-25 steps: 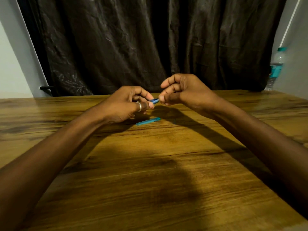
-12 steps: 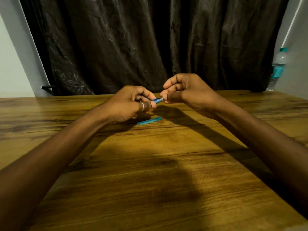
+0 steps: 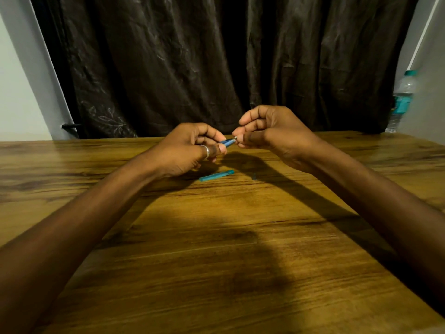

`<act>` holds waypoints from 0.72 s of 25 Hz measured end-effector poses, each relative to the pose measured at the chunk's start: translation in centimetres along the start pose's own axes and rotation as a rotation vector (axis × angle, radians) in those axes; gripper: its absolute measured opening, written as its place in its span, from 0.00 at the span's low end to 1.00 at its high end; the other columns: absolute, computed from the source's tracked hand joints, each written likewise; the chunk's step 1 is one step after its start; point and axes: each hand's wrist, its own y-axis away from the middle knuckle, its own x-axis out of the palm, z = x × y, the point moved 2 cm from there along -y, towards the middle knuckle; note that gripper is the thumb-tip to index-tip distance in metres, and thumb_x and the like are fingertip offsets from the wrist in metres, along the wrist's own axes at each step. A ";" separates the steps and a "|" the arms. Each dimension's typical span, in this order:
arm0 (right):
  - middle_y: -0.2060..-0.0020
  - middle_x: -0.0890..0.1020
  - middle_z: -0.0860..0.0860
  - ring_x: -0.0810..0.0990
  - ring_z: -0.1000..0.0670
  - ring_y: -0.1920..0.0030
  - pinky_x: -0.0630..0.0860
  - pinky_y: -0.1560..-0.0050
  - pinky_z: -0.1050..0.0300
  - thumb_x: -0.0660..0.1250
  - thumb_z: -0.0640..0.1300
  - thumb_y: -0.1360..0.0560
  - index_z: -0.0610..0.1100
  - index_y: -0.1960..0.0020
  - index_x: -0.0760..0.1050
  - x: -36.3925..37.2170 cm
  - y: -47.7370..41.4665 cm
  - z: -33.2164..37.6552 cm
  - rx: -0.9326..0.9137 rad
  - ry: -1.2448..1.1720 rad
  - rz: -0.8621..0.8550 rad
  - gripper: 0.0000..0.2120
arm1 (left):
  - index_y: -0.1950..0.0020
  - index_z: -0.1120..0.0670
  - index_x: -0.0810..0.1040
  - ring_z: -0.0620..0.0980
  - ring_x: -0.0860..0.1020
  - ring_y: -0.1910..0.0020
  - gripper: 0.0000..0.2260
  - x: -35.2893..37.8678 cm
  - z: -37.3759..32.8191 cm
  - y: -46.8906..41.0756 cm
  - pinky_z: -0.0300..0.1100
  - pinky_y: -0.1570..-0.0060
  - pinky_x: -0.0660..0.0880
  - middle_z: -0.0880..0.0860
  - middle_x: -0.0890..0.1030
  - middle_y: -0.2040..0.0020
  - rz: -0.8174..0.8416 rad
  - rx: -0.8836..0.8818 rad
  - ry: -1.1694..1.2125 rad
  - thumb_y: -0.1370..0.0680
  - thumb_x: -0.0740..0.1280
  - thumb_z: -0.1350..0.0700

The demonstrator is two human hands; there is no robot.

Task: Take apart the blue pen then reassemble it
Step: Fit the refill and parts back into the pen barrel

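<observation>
My left hand (image 3: 190, 150) is closed around the blue pen body (image 3: 227, 142), whose short visible end pokes out to the right, above the table. My right hand (image 3: 267, 131) pinches the pale tip at that end between thumb and fingertips. Most of the pen body is hidden inside my left fist. A separate light-blue pen part (image 3: 216, 175), a short tube, lies flat on the wooden table (image 3: 216, 237) just below and between my hands. A tiny dark blue piece (image 3: 254, 175) rests on the table to its right.
A dark curtain (image 3: 216, 63) hangs behind the far table edge. A clear water bottle (image 3: 401, 100) with a teal label stands at the far right corner by the wall.
My right hand has shifted slightly right, so a little more of the pen's end and its pale tip show between the hands. The loose tube has not moved.
</observation>
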 end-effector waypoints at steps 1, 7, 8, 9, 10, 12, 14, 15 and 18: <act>0.58 0.84 0.41 0.86 0.51 0.61 0.84 0.56 0.58 0.67 0.24 0.27 0.38 0.48 0.75 0.0 0.1 0.1 -0.006 0.011 0.004 0.13 | 0.45 0.54 0.79 0.41 0.80 0.63 0.08 0.0 0.0 0.0 0.37 0.68 0.69 0.50 0.85 0.56 -0.002 -0.003 -0.003 0.23 0.71 0.60; 0.58 0.84 0.41 0.86 0.51 0.61 0.85 0.55 0.56 0.69 0.26 0.27 0.40 0.49 0.73 -0.1 0.0 0.0 -0.016 0.042 -0.007 0.12 | 0.43 0.56 0.79 0.43 0.79 0.61 0.09 0.0 -0.2 0.2 0.38 0.67 0.70 0.50 0.85 0.56 -0.027 -0.008 -0.007 0.23 0.70 0.60; 0.59 0.84 0.42 0.86 0.51 0.61 0.84 0.56 0.54 0.70 0.27 0.27 0.41 0.49 0.73 -0.1 0.0 0.1 -0.023 0.065 -0.010 0.13 | 0.42 0.56 0.79 0.44 0.79 0.60 0.10 0.0 -0.2 0.2 0.38 0.66 0.69 0.51 0.85 0.54 -0.033 -0.011 -0.006 0.23 0.70 0.60; 0.59 0.85 0.43 0.85 0.51 0.62 0.83 0.56 0.54 0.70 0.28 0.27 0.42 0.49 0.72 -0.1 0.0 0.1 -0.032 0.092 -0.013 0.13 | 0.42 0.57 0.79 0.44 0.79 0.60 0.10 0.0 -0.2 0.2 0.38 0.66 0.69 0.54 0.85 0.53 -0.036 -0.012 -0.004 0.23 0.70 0.61; 0.59 0.85 0.43 0.85 0.52 0.62 0.83 0.57 0.55 0.71 0.28 0.27 0.42 0.49 0.71 -0.1 0.0 0.2 -0.041 0.119 -0.015 0.14 | 0.41 0.58 0.79 0.44 0.78 0.60 0.11 0.0 -0.3 0.2 0.38 0.66 0.68 0.56 0.85 0.52 -0.037 -0.013 -0.003 0.23 0.70 0.61; 0.60 0.85 0.45 0.85 0.53 0.62 0.82 0.60 0.58 0.71 0.29 0.27 0.43 0.48 0.70 -0.1 0.0 0.2 -0.054 0.166 -0.018 0.15 | 0.41 0.58 0.79 0.43 0.78 0.62 0.11 0.0 -0.3 0.2 0.38 0.67 0.68 0.57 0.84 0.51 -0.035 -0.013 -0.006 0.23 0.70 0.61; 0.61 0.85 0.46 0.86 0.54 0.62 0.81 0.61 0.59 0.71 0.30 0.27 0.44 0.49 0.69 -0.1 -0.1 0.1 -0.069 0.201 -0.018 0.16 | 0.42 0.57 0.79 0.42 0.78 0.62 0.10 -0.1 -0.2 0.2 0.36 0.68 0.69 0.57 0.84 0.51 -0.031 -0.008 -0.018 0.23 0.71 0.61; 0.62 0.86 0.47 0.86 0.54 0.62 0.81 0.61 0.59 0.72 0.30 0.27 0.45 0.49 0.69 -0.1 -0.1 0.1 -0.080 0.217 -0.020 0.16 | 0.43 0.57 0.79 0.42 0.78 0.62 0.10 -0.1 -0.2 0.2 0.35 0.69 0.69 0.58 0.84 0.51 -0.029 -0.005 -0.025 0.23 0.71 0.61; 0.61 0.87 0.46 0.87 0.52 0.59 0.82 0.55 0.53 0.73 0.33 0.27 0.48 0.51 0.70 -0.3 -0.2 -0.1 -0.119 0.307 -0.030 0.16 | 0.42 0.59 0.79 0.46 0.78 0.60 0.11 -0.1 -0.1 0.1 0.30 0.71 0.70 0.62 0.84 0.50 -0.020 0.000 -0.050 0.23 0.71 0.62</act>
